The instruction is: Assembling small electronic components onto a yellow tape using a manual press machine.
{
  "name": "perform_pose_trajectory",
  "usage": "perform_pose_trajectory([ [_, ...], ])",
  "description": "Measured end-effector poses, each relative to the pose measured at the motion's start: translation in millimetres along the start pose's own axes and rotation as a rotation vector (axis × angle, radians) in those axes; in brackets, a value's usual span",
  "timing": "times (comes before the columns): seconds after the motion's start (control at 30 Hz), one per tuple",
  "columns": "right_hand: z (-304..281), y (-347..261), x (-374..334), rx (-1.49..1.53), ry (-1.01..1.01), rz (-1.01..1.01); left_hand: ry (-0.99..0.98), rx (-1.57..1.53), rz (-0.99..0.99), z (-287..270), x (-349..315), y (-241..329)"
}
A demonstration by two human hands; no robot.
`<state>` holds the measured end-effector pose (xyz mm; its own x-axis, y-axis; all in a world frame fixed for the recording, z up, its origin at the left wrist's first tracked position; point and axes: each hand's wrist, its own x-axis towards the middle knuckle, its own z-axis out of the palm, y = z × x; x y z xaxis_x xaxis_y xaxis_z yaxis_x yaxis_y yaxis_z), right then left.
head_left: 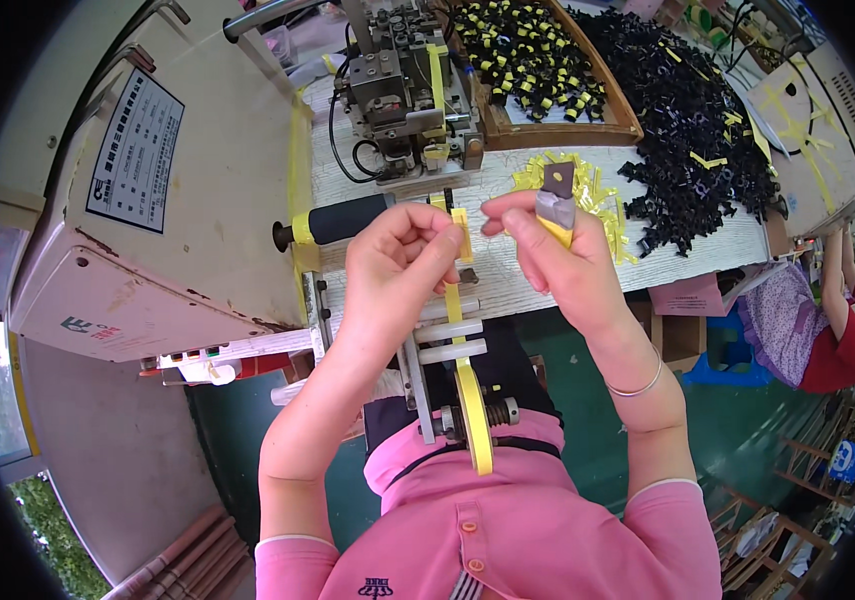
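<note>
My left hand [398,255] pinches a short yellow strip [462,238] between thumb and forefinger, above the worktable's front edge. To its right my right hand [573,275] is closed round a small tool [556,206] with a dark, flat, holed end, a grey-wrapped neck and a yellow handle. Its thumb and forefinger point toward the left hand, with a gap between the hands. Below them a yellow tape [456,300] runs over white rollers [451,342] from a tape reel [475,418] near my waist.
A metal press [403,110] stands behind the left hand. Beyond my right hand lie loose yellow strips [593,195], a wooden tray [568,135] of black-and-yellow parts and a heap of black parts [673,110]. A beige machine housing [198,190] bounds the left. Another person [808,320] is at far right.
</note>
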<state>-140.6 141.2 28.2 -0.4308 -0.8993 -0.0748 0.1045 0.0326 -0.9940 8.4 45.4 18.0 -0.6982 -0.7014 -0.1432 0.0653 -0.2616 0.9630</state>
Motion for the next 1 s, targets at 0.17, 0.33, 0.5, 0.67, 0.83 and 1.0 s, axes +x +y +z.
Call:
perform_pose_trajectory([
  [0.17, -14, 3, -4, -0.057, -0.013, 0.012, 0.044, 0.009, 0.007, -3, 0, 2],
  [0.33, -17, 11, -2, -0.154, -0.067, -0.077, 0.021, 0.022, -0.009, 0, 0, 1],
  [0.5, -12, 16, 1, -0.199, -0.103, -0.253, -0.014, 0.062, -0.013, 1, 0, -1],
  [0.67, -1, 7, -1, -0.177, -0.112, -0.128, -0.015, 0.092, 0.024, 4, -2, -4],
  [0.83, 0, 9, -3, -0.119, -0.064, -0.082, -0.009, 0.047, -0.009, 2, -1, -2],
  [1.0, 0, 9, -2, -0.146, -0.091, -0.064, -0.026, 0.019, -0.017, 1, -1, -3],
])
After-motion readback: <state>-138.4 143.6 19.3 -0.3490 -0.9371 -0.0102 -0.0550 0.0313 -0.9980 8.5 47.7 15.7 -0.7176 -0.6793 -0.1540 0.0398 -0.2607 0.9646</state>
